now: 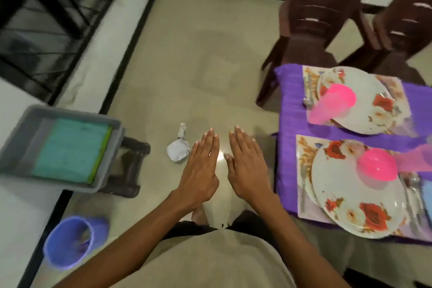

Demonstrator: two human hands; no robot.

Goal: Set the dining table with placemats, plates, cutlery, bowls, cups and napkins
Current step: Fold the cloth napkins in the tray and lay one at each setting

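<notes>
While you hold both arms out over the beige tiled floor (pixel 187 58), your left hand (pixel 199 170) and right hand (pixel 247 168) hover palm-down side by side, fingers straight and together, holding nothing.

Counts, table side: one purple tablecloth (pixel 289 110) at right, two floral-print rectangular placemats (pixel 304 147), apart. Each carries one white round plate with red flowers (pixel 357 208); the far plate (pixel 364 110) likewise. Two pink plastic cups, one lying on each plate: the near cup (pixel 378 166) and the far cup (pixel 334 105). Metal cutlery (pixel 413 184) lies beside the near plate; pieces too blurred to count. One light blue napkin edge (pixel 427 196) at the frame's right.

Elsewhere: two dark brown wooden chairs (pixel 313 23), one grey plastic tray (pixel 21 138) holding a green folded cloth (pixel 70 147), one blue plastic bin (pixel 70 241), one crumpled white paper (pixel 178 151) on the floor just left of your left hand.

No writing is legible.
</notes>
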